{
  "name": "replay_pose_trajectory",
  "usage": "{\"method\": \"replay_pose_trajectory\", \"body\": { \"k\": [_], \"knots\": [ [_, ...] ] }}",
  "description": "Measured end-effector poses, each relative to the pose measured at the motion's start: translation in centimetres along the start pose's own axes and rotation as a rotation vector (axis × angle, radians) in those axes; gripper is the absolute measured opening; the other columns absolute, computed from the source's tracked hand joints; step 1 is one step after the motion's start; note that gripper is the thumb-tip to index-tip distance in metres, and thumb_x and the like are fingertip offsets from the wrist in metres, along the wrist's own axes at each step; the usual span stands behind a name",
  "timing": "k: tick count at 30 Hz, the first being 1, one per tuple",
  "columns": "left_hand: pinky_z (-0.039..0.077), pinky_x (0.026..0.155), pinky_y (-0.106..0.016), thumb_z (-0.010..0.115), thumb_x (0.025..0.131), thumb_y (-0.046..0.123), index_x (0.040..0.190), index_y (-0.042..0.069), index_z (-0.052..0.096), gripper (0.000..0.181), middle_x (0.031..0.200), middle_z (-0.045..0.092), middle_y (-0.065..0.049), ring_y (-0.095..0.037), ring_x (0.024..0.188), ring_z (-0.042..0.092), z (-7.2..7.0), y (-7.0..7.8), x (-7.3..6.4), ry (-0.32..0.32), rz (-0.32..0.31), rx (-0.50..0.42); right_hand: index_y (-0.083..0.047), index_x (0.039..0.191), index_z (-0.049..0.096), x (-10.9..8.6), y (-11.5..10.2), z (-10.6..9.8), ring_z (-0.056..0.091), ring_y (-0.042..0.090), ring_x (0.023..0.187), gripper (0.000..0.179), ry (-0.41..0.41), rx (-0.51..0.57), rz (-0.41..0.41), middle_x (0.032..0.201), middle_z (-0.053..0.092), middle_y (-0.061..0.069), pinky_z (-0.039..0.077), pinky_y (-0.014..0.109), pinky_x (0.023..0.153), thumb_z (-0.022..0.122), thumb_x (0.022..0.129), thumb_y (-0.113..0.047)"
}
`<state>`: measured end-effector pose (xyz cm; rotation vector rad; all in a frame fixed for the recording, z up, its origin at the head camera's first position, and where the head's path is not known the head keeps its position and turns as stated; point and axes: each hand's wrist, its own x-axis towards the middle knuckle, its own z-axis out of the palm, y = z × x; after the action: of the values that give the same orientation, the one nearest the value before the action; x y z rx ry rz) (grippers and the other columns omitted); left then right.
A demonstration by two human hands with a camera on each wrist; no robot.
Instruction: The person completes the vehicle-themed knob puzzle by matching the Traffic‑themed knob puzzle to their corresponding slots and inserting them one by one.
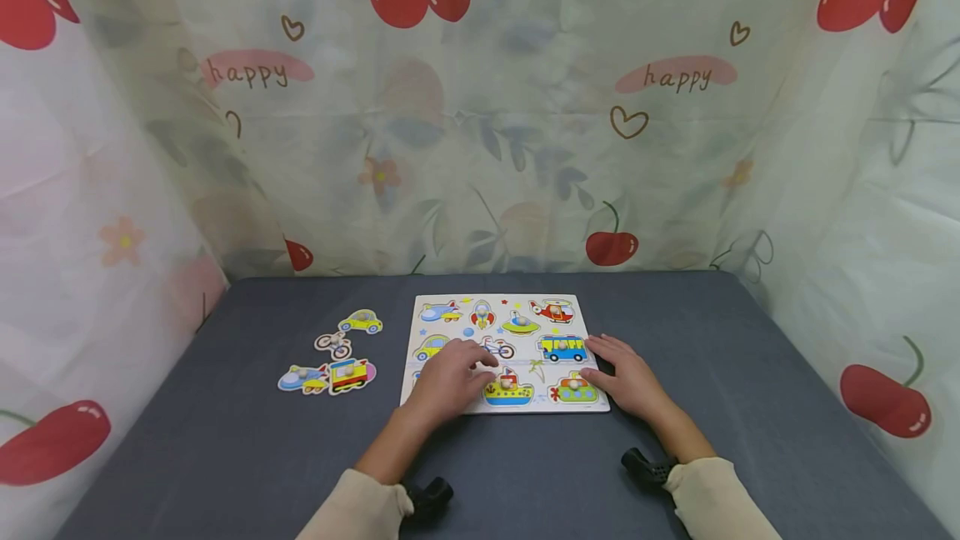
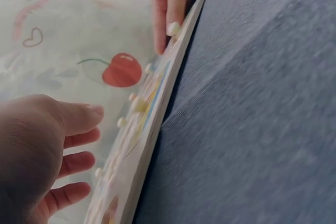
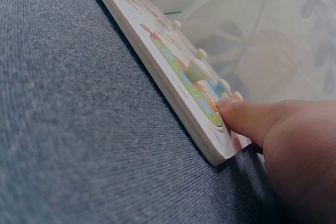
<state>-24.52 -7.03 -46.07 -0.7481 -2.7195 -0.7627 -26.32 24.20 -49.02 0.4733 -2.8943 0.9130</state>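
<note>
A white wooden peg puzzle board (image 1: 540,408) lies flat on the table. My left hand (image 1: 453,377) hovers over its lower left part, fingers loosely bent and spread, with nothing between them; it hides part of the bottom row. At the right edge rests my right hand (image 1: 628,373). Its thumb (image 3: 239,115) touches the board's face beside the green submarine piece (image 1: 574,390), and the other fingers lie along the edge near the blue-and-yellow bus piece (image 1: 563,348). The ship piece (image 1: 508,392) sits just right of my left fingers. Helicopter (image 1: 553,312), saucer (image 1: 521,323) and rocket (image 1: 482,315) pieces sit in the top row.
Left of the board lie loose knobbed pieces: a yellow car (image 1: 361,322), a bicycle (image 1: 333,346), a plane (image 1: 302,379) and a train (image 1: 349,376); the plane and train touch. A dark grey cloth (image 1: 517,473) covers the table. Printed curtains (image 1: 480,190) enclose its back and sides.
</note>
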Motion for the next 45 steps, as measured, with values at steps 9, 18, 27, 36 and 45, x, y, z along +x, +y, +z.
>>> {"method": "replay_pose_trajectory", "body": {
  "k": [9,18,27,36,45],
  "knots": [
    [0.046,0.072,-0.030,0.073,0.087,0.019,0.097,0.020,0.075,0.011,0.089,0.066,0.010,-0.010,0.082,0.055,-0.8,-1.9,-0.4,0.067,-0.021,0.020,-0.001,0.142,0.047,0.0,0.0,0.0,0.029,0.040,0.139,0.061,0.000,-0.005,0.005,0.145,0.045,0.019,0.025,0.061,0.105,0.068,0.092,-0.029],
    [0.048,0.076,-0.033,0.073,0.087,0.018,0.095,0.020,0.075,0.009,0.091,0.067,0.009,-0.010,0.084,0.057,-1.8,-3.9,-1.9,0.089,-0.073,0.005,-0.002,0.142,0.048,0.1,0.1,0.1,0.029,0.039,0.139,0.062,-0.005,-0.023,0.024,0.144,0.047,0.018,0.025,0.061,0.105,0.068,0.092,-0.032],
    [0.043,0.077,-0.035,0.077,0.084,0.019,0.095,0.019,0.076,0.012,0.089,0.068,0.007,-0.012,0.081,0.053,-3.1,-5.8,-3.0,0.126,-0.131,0.071,-0.002,0.142,0.048,0.0,-0.1,-0.1,0.029,0.040,0.139,0.062,-0.007,-0.017,0.019,0.144,0.046,0.018,0.025,0.061,0.105,0.068,0.092,-0.031],
    [0.042,0.082,-0.043,0.076,0.085,0.017,0.099,0.014,0.075,0.015,0.092,0.069,-0.001,-0.020,0.085,0.056,-5.0,-7.4,-3.8,0.223,-0.238,0.055,0.000,0.142,0.047,0.0,-0.3,-0.1,0.029,0.041,0.139,0.062,-0.006,-0.018,0.010,0.145,0.044,0.021,0.024,0.060,0.106,0.068,0.092,-0.029],
    [0.042,0.091,-0.050,0.073,0.087,0.015,0.099,0.011,0.074,0.012,0.108,0.065,-0.009,-0.030,0.106,0.058,-6.7,-9.5,-4.3,0.265,-0.326,-0.003,0.000,0.143,0.046,0.0,-0.3,-0.1,0.028,0.041,0.139,0.063,-0.012,-0.021,0.019,0.146,0.043,0.021,0.024,0.061,0.106,0.068,0.092,-0.030]
  ]
}}
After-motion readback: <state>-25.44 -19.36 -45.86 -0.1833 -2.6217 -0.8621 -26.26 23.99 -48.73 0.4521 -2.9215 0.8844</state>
